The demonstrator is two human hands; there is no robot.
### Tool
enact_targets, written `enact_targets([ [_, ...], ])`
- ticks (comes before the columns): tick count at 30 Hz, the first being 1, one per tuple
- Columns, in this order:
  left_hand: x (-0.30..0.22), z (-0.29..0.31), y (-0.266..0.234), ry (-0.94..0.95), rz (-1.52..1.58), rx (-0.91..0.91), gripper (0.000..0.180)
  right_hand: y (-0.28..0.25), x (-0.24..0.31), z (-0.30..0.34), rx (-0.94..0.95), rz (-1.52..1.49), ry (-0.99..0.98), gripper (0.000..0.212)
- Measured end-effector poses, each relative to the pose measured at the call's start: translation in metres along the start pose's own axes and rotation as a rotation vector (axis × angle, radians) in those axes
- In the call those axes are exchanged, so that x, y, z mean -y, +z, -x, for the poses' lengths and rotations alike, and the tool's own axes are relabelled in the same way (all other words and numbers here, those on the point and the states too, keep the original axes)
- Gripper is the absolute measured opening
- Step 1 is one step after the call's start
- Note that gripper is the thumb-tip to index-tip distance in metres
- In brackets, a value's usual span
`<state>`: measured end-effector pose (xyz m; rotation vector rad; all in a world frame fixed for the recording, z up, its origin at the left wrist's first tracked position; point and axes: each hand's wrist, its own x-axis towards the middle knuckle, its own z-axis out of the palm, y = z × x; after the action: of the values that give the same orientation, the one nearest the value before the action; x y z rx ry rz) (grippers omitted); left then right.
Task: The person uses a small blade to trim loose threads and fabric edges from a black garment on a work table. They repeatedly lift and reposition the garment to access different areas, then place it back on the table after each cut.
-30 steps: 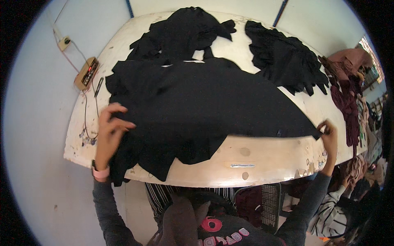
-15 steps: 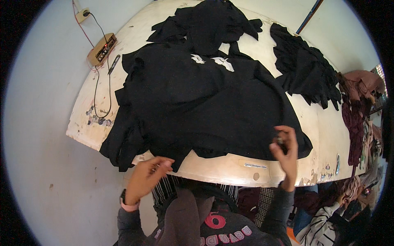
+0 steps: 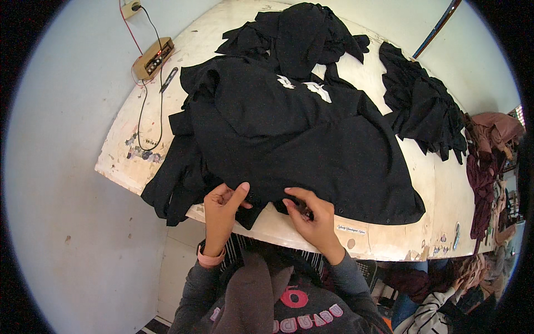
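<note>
At the lower middle of the frame, the person's dark sleeves are reaching up over the near edge of the table (image 3: 420,167), a pink band (image 3: 211,259) circling the left wrist. The left hand (image 3: 221,207) is bending at the near edge of the black cloth (image 3: 300,150), thumb up and fingers curling; whether it is gripping the fabric I cannot tell. Just to its right, the right hand (image 3: 314,218) is staying open, its thumb and forefinger standing apart over the same edge.

The black cloth is spreading across the centre of the frame in loose folds, two white patches (image 3: 319,92) showing near its upper edge. A pale label (image 3: 351,229) is lying on the table, right of the right hand. In the lower right corner, another person's striped sleeve (image 3: 431,313) is showing.

Toward the upper left, a black cord (image 3: 161,114) is looping on the table, near a slim dark tool (image 3: 169,79) and a tan box (image 3: 153,59) with a red light. A black pile (image 3: 303,39) is sitting at the upper middle, another dark heap (image 3: 423,106) at the upper right. Brown and maroon garments (image 3: 478,172) are hanging at the right edge.
</note>
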<state>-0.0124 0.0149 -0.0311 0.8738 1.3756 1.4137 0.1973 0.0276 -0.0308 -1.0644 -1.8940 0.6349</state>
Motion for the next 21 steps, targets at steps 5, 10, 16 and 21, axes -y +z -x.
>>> enact_targets([
  [5, -0.004, 0.005, 0.000, 0.005, 0.041, 0.062, 0.030, 0.011, 0.018, -0.012, 0.031, 0.354, -0.423, 0.039],
  [10, 0.003, -0.002, -0.005, 0.081, 0.037, 0.032, 0.027, 0.005, 0.013, 0.001, 0.059, 0.201, -0.386, 0.044],
  [16, 0.004, -0.005, -0.013, 0.095, 0.009, 0.024, 0.033, -0.020, 0.005, 0.001, -0.139, 0.181, -0.003, 0.033],
  [21, -0.001, -0.004, -0.011, 0.066, -0.007, 0.039, 0.033, -0.024, -0.006, 0.005, -0.019, 0.313, -0.076, 0.028],
])
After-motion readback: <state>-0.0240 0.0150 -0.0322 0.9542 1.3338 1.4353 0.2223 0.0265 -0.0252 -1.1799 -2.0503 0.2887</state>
